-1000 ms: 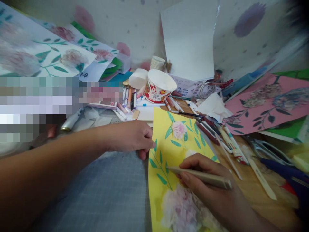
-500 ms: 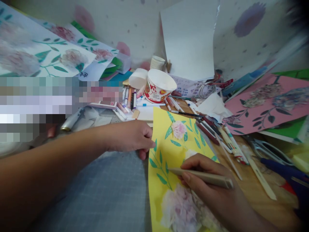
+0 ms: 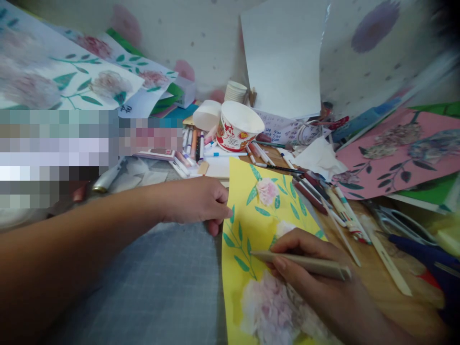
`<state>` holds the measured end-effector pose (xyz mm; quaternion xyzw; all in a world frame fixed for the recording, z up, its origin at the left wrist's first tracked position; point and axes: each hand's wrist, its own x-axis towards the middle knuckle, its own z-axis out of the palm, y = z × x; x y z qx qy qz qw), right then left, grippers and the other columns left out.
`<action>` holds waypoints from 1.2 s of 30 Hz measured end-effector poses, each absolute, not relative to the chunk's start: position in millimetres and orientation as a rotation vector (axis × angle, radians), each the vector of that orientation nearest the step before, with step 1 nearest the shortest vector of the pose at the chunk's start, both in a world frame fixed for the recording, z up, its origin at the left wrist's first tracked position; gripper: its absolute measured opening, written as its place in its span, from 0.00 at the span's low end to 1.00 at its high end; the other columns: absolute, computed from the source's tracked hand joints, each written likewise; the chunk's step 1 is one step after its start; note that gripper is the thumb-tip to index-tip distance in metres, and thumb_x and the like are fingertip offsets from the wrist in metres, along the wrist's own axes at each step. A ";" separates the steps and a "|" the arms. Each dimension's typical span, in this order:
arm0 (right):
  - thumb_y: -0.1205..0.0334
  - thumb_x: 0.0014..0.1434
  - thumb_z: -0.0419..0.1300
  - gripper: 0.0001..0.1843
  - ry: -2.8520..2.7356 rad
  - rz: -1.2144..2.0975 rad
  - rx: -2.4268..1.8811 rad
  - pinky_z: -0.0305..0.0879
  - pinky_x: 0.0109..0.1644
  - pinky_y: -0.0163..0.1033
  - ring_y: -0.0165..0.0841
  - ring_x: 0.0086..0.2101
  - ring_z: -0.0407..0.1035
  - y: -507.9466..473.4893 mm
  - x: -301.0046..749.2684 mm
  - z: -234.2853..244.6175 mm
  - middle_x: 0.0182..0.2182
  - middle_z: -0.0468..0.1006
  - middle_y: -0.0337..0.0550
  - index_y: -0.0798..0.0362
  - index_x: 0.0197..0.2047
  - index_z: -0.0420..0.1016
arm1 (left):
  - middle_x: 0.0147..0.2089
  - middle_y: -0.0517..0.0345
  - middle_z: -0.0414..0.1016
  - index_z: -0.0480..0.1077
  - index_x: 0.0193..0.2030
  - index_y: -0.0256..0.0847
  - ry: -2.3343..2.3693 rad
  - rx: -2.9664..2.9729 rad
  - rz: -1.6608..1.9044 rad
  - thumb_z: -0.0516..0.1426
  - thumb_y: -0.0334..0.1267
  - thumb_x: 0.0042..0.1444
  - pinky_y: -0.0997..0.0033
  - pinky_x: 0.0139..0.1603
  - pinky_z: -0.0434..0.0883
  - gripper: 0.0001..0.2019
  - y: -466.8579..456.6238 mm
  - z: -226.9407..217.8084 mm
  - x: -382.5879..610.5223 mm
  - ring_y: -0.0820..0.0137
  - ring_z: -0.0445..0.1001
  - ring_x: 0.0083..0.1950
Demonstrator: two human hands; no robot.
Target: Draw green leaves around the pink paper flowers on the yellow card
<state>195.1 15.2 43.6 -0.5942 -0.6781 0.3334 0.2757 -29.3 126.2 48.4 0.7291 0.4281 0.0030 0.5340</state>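
Note:
A sheet of yellow paper lies before me with green leaf sprigs drawn on it. It bears a small pink flower near its top and a large pale pink flower low down. My left hand is closed at the sheet's left edge, thumb tip on the paper and fingers curled beside it. Between the thumb and fingers of my right hand is a beige marker pen. Its tapered tip is at a leaf of the left sprig; whether it touches the paper I cannot tell.
A grey cutting mat spreads at left. Behind the sheet stands a white paper tub among several markers. Scissors, a pale flat stick and a blue tool lie right. Pink flower-decorated paper leans at back right.
The camera view has shifted slightly. Both hands, the pen and the yellow sheet keep nearly the same positions relative to each other.

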 end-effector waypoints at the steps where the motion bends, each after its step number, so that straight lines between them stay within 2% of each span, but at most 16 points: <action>1: 0.59 0.58 0.60 0.09 -1.834 0.924 -1.590 0.62 0.24 0.34 0.31 0.22 0.69 14.9 195.0 44.8 0.20 0.77 0.37 0.49 0.27 0.77 | 0.26 0.61 0.81 0.72 0.25 0.41 1.027 1.738 0.005 0.54 0.38 0.56 0.74 0.31 0.65 0.11 126.1 48.5 -28.9 0.69 0.76 0.29; 5: 0.63 0.57 0.60 0.06 -1.966 1.011 -1.534 0.64 0.24 0.32 0.31 0.22 0.71 14.3 194.7 48.8 0.22 0.78 0.38 0.49 0.29 0.78 | 0.27 0.60 0.81 0.73 0.25 0.41 1.077 1.751 -0.005 0.55 0.39 0.55 0.73 0.27 0.62 0.10 126.0 48.3 -27.6 0.68 0.75 0.29; 11: 0.63 0.59 0.60 0.05 -2.047 0.986 -1.463 0.65 0.26 0.32 0.30 0.24 0.72 16.5 192.2 46.3 0.24 0.79 0.37 0.50 0.33 0.78 | 0.27 0.59 0.81 0.75 0.29 0.41 1.058 1.749 0.015 0.56 0.38 0.55 0.74 0.29 0.64 0.09 126.3 45.8 -28.1 0.67 0.78 0.31; 24: 0.65 0.57 0.59 0.09 -2.058 0.977 -1.517 0.60 0.23 0.32 0.28 0.20 0.66 16.9 194.8 51.6 0.19 0.74 0.36 0.52 0.26 0.75 | 0.28 0.56 0.81 0.75 0.28 0.40 1.050 1.767 0.002 0.55 0.40 0.57 0.72 0.29 0.65 0.11 127.2 46.2 -29.5 0.64 0.78 0.32; 36: 0.63 0.58 0.60 0.07 -2.020 1.037 -1.468 0.62 0.25 0.30 0.28 0.22 0.68 17.5 190.5 48.6 0.21 0.77 0.36 0.52 0.30 0.77 | 0.28 0.58 0.81 0.75 0.29 0.39 1.041 1.765 -0.011 0.55 0.37 0.59 0.74 0.30 0.65 0.11 126.8 47.7 -27.7 0.67 0.78 0.32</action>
